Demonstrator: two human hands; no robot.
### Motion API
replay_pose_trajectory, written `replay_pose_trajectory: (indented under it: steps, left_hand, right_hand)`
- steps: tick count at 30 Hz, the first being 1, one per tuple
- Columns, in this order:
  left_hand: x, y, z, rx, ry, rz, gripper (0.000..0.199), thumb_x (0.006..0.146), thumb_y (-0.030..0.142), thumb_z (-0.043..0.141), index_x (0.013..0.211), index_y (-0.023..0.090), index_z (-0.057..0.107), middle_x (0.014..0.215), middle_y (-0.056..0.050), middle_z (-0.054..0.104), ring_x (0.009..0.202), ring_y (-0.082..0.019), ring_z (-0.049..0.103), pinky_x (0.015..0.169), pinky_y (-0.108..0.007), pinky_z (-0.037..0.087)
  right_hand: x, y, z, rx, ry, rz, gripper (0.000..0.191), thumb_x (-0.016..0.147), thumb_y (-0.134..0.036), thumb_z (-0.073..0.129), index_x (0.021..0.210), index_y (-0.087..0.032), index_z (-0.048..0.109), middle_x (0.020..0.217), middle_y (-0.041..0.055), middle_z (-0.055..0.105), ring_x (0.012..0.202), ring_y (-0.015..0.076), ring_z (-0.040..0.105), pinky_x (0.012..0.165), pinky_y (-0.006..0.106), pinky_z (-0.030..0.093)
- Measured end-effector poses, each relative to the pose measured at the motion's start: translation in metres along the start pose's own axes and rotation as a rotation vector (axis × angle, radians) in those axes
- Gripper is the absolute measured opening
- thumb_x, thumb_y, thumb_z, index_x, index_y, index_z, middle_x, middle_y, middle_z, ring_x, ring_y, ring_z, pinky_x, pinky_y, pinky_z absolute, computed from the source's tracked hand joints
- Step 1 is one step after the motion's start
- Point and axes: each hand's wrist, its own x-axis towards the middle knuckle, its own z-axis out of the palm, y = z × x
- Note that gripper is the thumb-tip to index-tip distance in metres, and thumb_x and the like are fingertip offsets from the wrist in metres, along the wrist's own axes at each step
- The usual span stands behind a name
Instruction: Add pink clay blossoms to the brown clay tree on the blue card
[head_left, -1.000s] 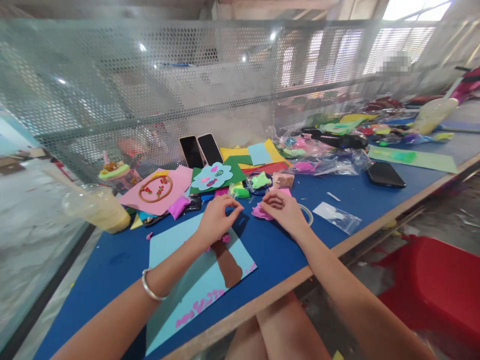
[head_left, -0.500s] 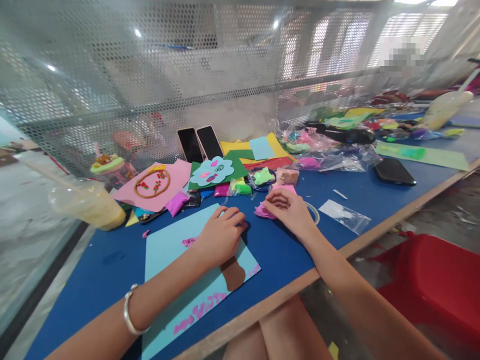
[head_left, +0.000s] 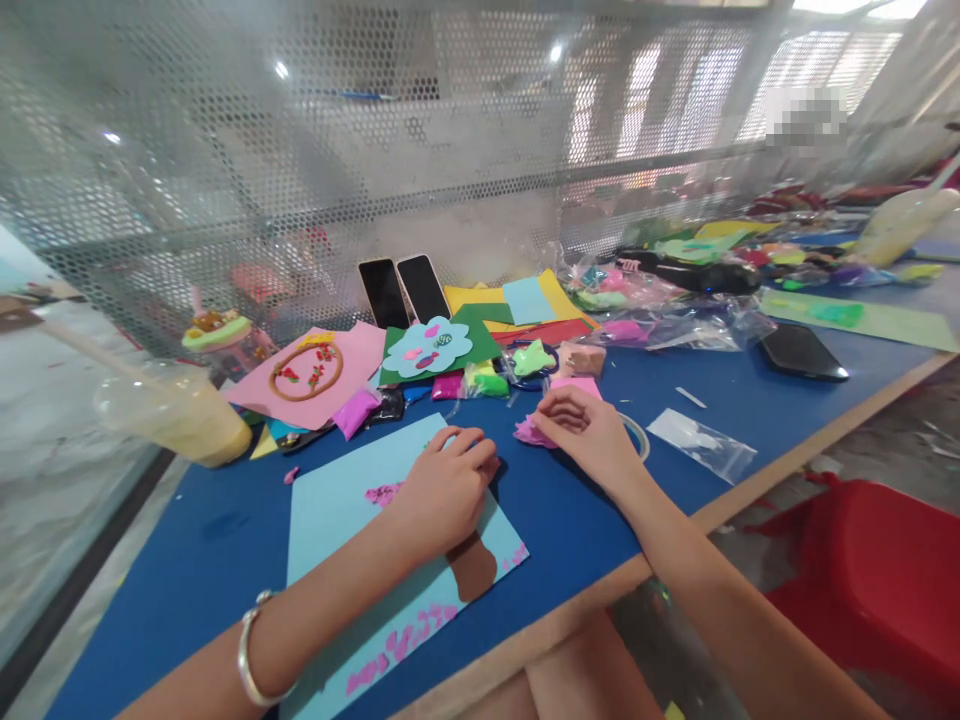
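My left hand [head_left: 448, 490] is above the light blue paper [head_left: 330, 510], its fingers bent together and the tips mostly hidden, so what they hold, if anything, I cannot make out. Beneath it shows a brown trunk-shaped piece [head_left: 474, 567]. Pink clay bits [head_left: 401, 640] dot the paper's lower edge, and a pink clay patch [head_left: 382, 494] lies left of the hand. My right hand [head_left: 581, 432] is closed, thumb and fingers pinching a lump of pink clay [head_left: 532, 431] just off the paper. Behind its wrist is a roll of tape [head_left: 639, 436], partly hidden.
Along the back stand two phones [head_left: 424, 288], a blue flower-shaped cutout [head_left: 429, 346] and pink paper with a brown ring [head_left: 360, 350]. A drink cup [head_left: 184, 415] tilts at left. On the right lie a clear bag [head_left: 701, 443] and a dark phone [head_left: 802, 352]. A red chair [head_left: 877, 580] stands beside the table.
The view has shifted slightly. Both hands keep nearly the same places, the right still at the pink clay and the left still over the paper.
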Motion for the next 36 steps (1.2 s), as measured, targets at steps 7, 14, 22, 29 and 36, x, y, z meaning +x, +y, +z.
replay_pose_trajectory:
  steps: [7, 14, 22, 29, 36]
  left_hand:
    - [-0.003, -0.006, -0.005, -0.171, 0.089, -0.143, 0.032, 0.081, 0.012, 0.044, 0.099, 0.023, 0.069, 0.108, -0.003, 0.061, 0.105, -0.022, 0.051, 0.095, -0.042, 0.034]
    - [-0.001, -0.009, 0.003, -0.158, 0.062, -0.092, 0.035, 0.080, 0.011, 0.047, 0.105, 0.023, 0.068, 0.109, -0.005, 0.061, 0.107, -0.023, 0.051, 0.096, -0.044, 0.035]
    - [0.002, -0.006, 0.007, -0.042, 0.030, -0.013, 0.031, 0.082, 0.014, 0.049, 0.108, 0.019, 0.066, 0.114, -0.006, 0.061, 0.112, -0.024, 0.049, 0.097, -0.042, 0.033]
    - [0.003, -0.002, 0.001, -0.037, 0.028, -0.016, 0.030, 0.080, 0.017, 0.051, 0.106, 0.017, 0.066, 0.116, -0.007, 0.060, 0.113, -0.026, 0.048, 0.097, -0.044, 0.034]
    - [0.005, -0.013, 0.002, -0.174, 0.230, -0.151, 0.025, 0.081, 0.013, 0.052, 0.097, 0.023, 0.069, 0.109, -0.004, 0.064, 0.104, -0.023, 0.054, 0.090, -0.042, 0.038]
  right_hand:
    - [0.001, 0.000, 0.000, 0.009, -0.006, -0.008, 0.018, 0.069, -0.032, 0.069, 0.076, -0.019, 0.059, 0.071, 0.0033, 0.067, 0.064, 0.0163, 0.065, 0.062, 0.028, 0.054]
    - [-0.002, -0.004, 0.001, -0.034, 0.019, -0.039, 0.017, 0.071, -0.033, 0.068, 0.075, -0.020, 0.059, 0.072, 0.0033, 0.067, 0.065, 0.0168, 0.066, 0.063, 0.029, 0.056]
    - [-0.004, -0.007, 0.001, -0.055, 0.010, -0.049, 0.014, 0.072, -0.032, 0.067, 0.076, -0.021, 0.059, 0.071, 0.0025, 0.068, 0.066, 0.0170, 0.066, 0.065, 0.029, 0.057]
    - [-0.003, -0.004, 0.001, -0.077, -0.003, -0.073, 0.014, 0.071, -0.030, 0.069, 0.076, -0.021, 0.059, 0.071, 0.0017, 0.068, 0.066, 0.0167, 0.067, 0.065, 0.029, 0.057]
    - [-0.004, -0.006, 0.001, -0.169, 0.006, -0.115, 0.012, 0.072, -0.031, 0.067, 0.075, -0.021, 0.060, 0.071, 0.0023, 0.069, 0.066, 0.0178, 0.067, 0.064, 0.030, 0.058]
